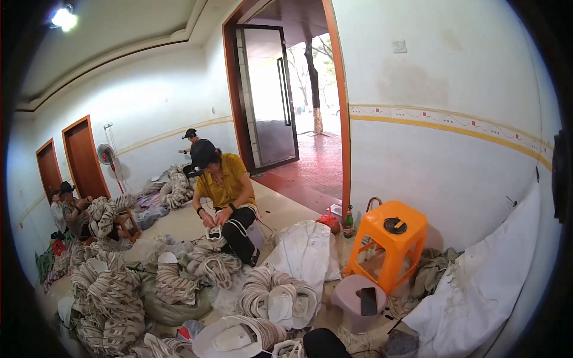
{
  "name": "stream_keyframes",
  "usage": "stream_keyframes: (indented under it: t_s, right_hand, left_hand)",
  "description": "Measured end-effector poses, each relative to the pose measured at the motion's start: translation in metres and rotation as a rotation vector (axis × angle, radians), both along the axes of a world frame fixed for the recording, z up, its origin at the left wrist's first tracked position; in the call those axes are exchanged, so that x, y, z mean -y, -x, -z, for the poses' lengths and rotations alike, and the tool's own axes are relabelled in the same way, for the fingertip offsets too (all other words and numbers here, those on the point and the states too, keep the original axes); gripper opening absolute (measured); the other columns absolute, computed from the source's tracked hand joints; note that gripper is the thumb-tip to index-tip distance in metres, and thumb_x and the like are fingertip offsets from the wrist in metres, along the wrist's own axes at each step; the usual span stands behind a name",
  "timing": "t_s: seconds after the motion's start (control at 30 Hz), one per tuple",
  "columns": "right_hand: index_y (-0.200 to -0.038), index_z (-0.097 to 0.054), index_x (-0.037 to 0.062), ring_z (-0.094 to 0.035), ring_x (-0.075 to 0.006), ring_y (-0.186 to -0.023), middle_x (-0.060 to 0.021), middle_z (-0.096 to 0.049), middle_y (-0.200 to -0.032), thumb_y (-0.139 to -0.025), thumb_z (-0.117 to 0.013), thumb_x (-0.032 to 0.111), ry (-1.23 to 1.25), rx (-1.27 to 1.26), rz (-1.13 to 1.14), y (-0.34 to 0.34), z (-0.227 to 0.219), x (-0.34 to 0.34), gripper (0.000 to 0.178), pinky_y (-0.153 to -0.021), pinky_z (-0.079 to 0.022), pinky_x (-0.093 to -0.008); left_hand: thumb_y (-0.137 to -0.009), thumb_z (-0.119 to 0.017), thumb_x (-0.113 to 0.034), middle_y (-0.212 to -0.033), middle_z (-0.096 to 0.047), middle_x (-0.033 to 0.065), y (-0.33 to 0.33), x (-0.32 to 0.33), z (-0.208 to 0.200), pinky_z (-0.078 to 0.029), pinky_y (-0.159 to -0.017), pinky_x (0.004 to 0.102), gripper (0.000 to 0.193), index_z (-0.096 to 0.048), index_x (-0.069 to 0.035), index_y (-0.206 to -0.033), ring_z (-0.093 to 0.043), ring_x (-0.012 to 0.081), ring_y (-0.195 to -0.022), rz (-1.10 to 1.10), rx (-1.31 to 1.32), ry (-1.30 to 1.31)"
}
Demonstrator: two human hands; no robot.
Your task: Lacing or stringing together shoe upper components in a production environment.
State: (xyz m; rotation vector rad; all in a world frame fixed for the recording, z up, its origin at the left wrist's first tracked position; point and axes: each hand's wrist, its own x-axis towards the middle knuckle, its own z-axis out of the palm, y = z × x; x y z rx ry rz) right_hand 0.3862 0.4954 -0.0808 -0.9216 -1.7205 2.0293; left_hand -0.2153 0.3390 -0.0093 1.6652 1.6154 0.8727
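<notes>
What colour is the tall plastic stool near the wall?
The tall plastic stool is bright orange; it shows in the head view.

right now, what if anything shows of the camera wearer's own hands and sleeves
Neither hand nor any sleeve of the wearer can be made out. A plain, rounded black shape at the lower edge may be a clothed knee.

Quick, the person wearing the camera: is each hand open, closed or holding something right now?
Left hand: out of view, so its state cannot be told.
Right hand: also out of view; open, closed or holding cannot be told.
</notes>
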Motion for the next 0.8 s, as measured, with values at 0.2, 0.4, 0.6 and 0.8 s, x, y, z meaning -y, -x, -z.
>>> stream_keyframes:
  t_s: [0.2,0.4,0.6,0.8]
  right_hand:
    - [-0.074,-0.063,0.0035,-0.054,-0.0096,-0.046,-0.0029,-0.058,-0.058,-0.086,-0.060,0.025,0.030,0.018,-0.056,0.003,0.033,0.014,0.024,-0.041,-0.042,-0.0225]
    - [-0.065,-0.057,0.0017,-0.047,-0.0161,-0.044,-0.0077,-0.048,-0.052,-0.085,-0.054,0.044,-0.584,-0.194,-0.735,0.065,-0.007,0.071,0.047,-0.043,-0.036,-0.0334]
    - [-0.088,-0.057,0.0037,-0.055,-0.0278,-0.056,-0.0121,-0.057,-0.063,-0.081,-0.053,0.023,-0.663,-0.286,-1.134,0.109,-0.028,0.108,0.021,-0.051,-0.045,-0.0349]
    - [-0.105,-0.053,0.0099,-0.062,-0.0353,-0.072,-0.0174,-0.062,-0.083,-0.089,-0.044,0.024,-0.548,0.510,0.007,0.027,0.013,0.040,0.023,-0.062,-0.048,-0.0448]
  left_hand:
    - [-0.091,-0.044,-0.021,-0.105,-0.056,0.0079,-0.007,-0.066,-0.017,-0.040,-0.082,0.0348,0.029,-0.054,-0.002,-0.110,-0.053,0.0228,-0.093,0.024,0.158,-0.340]
    - [-0.092,-0.041,-0.020,-0.116,-0.054,0.0076,-0.044,-0.095,-0.012,-0.038,-0.089,0.0336,0.034,-0.051,-0.001,-0.119,-0.052,0.0219,-0.103,-0.095,0.304,-0.580]
    - [-0.085,-0.049,-0.006,-0.083,-0.059,-0.0025,-0.063,0.018,0.054,-0.034,-0.048,0.0133,0.024,-0.060,-0.004,-0.106,-0.042,0.0018,-0.057,-0.754,-0.122,-0.212]
    - [-0.080,-0.062,-0.011,-0.075,-0.067,0.0076,-0.362,-0.054,0.092,-0.047,-0.062,0.0262,0.015,-0.067,-0.002,-0.091,-0.062,0.0133,-0.067,-0.095,0.192,0.256]
